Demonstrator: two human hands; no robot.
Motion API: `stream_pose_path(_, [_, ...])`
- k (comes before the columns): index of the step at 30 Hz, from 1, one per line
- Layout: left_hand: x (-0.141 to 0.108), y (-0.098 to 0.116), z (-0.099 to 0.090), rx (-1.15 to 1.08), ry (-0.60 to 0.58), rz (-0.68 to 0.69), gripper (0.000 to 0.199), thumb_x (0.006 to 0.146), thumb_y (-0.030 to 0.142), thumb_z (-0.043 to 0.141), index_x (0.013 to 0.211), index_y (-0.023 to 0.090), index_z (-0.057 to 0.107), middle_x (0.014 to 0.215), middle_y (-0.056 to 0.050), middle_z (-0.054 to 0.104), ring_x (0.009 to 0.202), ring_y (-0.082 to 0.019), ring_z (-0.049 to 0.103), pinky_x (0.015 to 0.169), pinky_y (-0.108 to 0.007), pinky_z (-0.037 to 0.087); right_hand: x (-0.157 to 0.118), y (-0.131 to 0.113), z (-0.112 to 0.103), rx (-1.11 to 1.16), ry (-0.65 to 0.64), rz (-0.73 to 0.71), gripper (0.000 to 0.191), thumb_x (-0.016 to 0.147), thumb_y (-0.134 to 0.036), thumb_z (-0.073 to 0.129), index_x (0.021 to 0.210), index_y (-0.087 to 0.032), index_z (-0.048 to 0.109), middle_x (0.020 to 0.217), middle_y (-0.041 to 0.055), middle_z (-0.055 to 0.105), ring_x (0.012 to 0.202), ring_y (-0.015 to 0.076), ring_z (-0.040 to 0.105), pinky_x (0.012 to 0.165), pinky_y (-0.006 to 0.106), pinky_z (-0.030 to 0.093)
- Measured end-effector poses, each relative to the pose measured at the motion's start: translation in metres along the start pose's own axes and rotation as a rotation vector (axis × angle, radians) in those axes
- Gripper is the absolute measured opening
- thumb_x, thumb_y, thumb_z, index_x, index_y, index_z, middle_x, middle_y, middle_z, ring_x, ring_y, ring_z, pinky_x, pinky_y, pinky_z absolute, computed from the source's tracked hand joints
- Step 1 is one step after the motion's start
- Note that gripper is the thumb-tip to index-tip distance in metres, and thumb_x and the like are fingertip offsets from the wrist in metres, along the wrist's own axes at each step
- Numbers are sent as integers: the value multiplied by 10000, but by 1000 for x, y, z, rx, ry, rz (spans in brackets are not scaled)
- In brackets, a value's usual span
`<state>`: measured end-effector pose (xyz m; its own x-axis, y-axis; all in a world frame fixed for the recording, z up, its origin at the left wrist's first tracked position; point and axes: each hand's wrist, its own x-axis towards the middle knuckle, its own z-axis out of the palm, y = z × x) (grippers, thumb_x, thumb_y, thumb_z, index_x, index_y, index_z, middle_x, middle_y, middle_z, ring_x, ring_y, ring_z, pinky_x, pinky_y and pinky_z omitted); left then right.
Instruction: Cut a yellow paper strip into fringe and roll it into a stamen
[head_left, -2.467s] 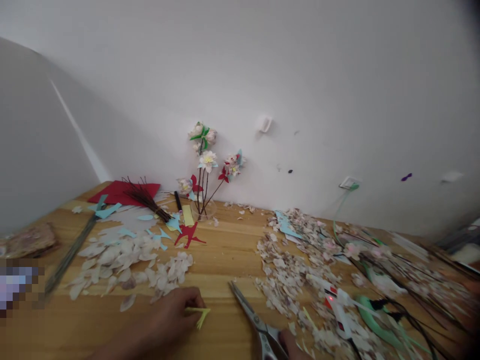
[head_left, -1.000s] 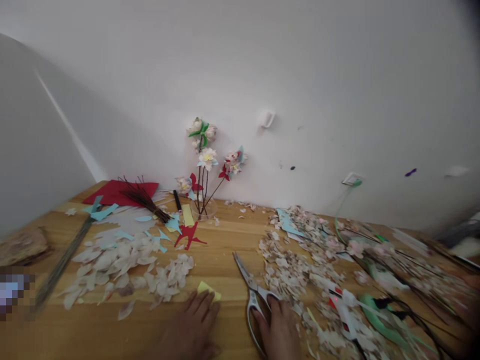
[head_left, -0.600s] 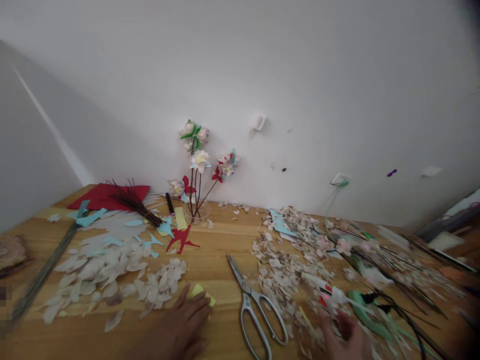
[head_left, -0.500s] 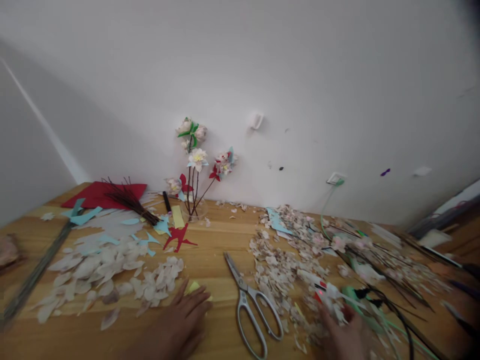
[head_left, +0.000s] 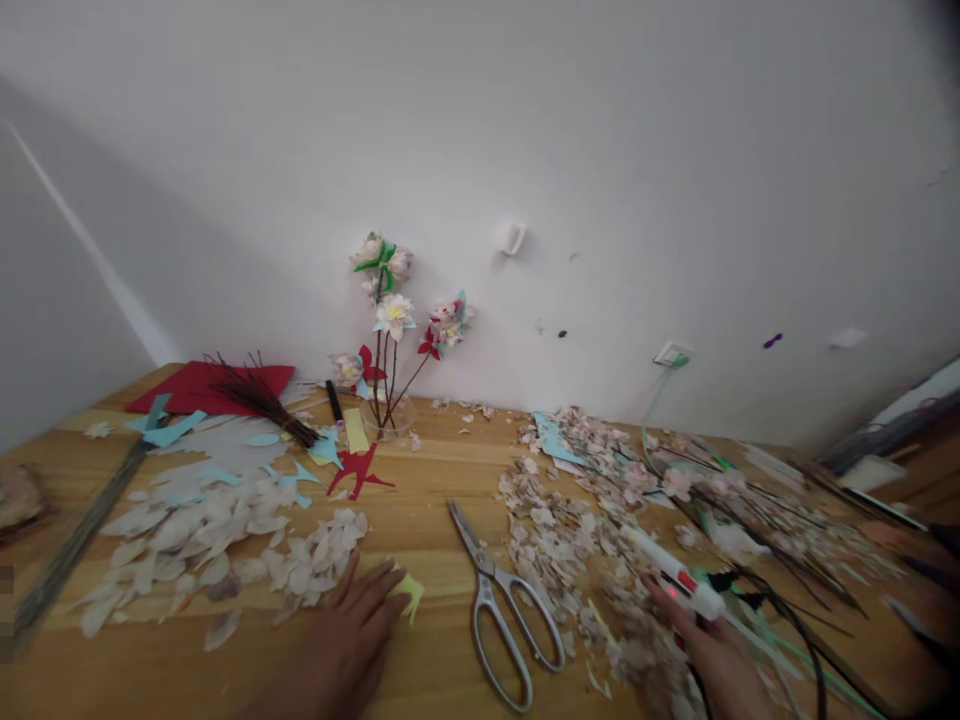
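My left hand point(head_left: 358, 625) lies flat on the wooden table, its fingers stretched and spread a little. A small yellow paper piece point(head_left: 409, 592) shows beyond its fingertips. On the right, my right hand point(head_left: 709, 645) is closed round a white glue gun point(head_left: 671, 572) with a small red light, its body pointing up and left over loose petals. Silver scissors point(head_left: 486, 590) lie between my hands, blades away from me. Pale petals point(head_left: 217, 540) are heaped beyond my left hand, next to a red paper cutout point(head_left: 362, 472).
Handmade flowers point(head_left: 394, 315) stand in a clear holder by the wall. Dark twigs point(head_left: 259, 395) rest on red paper point(head_left: 180, 388) at the back left. Stems and cables crowd the right side; a green cord runs from the wall socket point(head_left: 673, 354).
My left hand has shifted slightly left, uncovering more of the yellow paper. My right hand has moved a little right, and the glue gun now shows more fully.
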<state>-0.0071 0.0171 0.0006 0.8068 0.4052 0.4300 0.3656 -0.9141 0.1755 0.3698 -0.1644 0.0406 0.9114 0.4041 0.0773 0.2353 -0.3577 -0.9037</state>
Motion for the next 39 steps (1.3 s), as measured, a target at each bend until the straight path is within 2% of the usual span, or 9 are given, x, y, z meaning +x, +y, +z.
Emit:
stream_pose_path(2, [-2,-3,4,17,4,-34,373,792,163,481,1147,269,520,1248,-61,560,1147,-271,508,941,-546,400,-8,-3,-6,-1,-88,54,417,501,-517,700,761,-194,656,691,41,689,586,207,539,488,284,366])
stream_pose_path(9, [2,2,9,-125,29,-92,377,804,177,476,1159,302,502,1233,-37,566,1145,-239,509,990,-508,367,-30,-18,-21,107,-213,44,394,558,-575,662,512,-194,573,498,-4,560,485,137,450,438,248,316])
stream_pose_path(13, [32,29,4,-376,83,-212,400,782,159,490,1164,277,478,1242,-56,548,1157,-228,492,972,-446,409,-47,-36,-19,108,-285,42,387,595,-535,655,479,-178,562,422,-34,462,415,97,352,393,230,241])
stream_pose_path(18, [90,76,-1,-833,98,-362,383,748,245,568,1116,219,465,1136,-74,600,1081,-201,543,946,-359,429,-71,-61,-9,169,-318,70,373,564,-541,671,552,-175,602,406,-38,477,411,93,356,403,213,243])
stream_pose_path(22, [106,91,10,-912,70,-416,400,714,184,571,1096,190,456,1103,-83,610,1059,-204,557,912,-352,448,-84,-69,-5,235,-342,82,411,557,-563,673,647,-163,645,445,-19,533,387,86,353,382,211,226])
stream_pose_path(28, [80,69,16,-819,88,-396,414,715,105,502,1115,194,446,1141,-81,583,1101,-212,524,973,-409,394,-89,-60,0,351,-411,115,372,596,-500,698,691,-144,647,488,0,571,391,67,380,375,185,248])
stream_pose_path(33, [46,37,5,-499,160,-346,448,698,60,468,1119,215,462,1176,-69,567,1117,-209,513,957,-405,421,-90,-55,16,578,-363,65,268,634,-449,707,680,-196,630,496,-40,527,464,88,395,441,187,353])
stream_pose_path(36, [20,20,-2,-315,145,-358,380,688,59,471,1025,221,540,1184,-73,572,1101,-230,530,925,-426,448,-94,-53,29,928,-458,185,271,638,-483,696,782,-267,620,636,-45,592,463,77,407,435,187,376])
stream_pose_path(39, [-2,13,-10,-205,12,-352,352,721,137,511,1057,217,578,1210,-87,574,1099,-271,537,898,-443,470,-101,-54,43,1034,-532,341,296,622,-524,691,785,-288,619,656,-39,605,478,84,456,441,192,392])
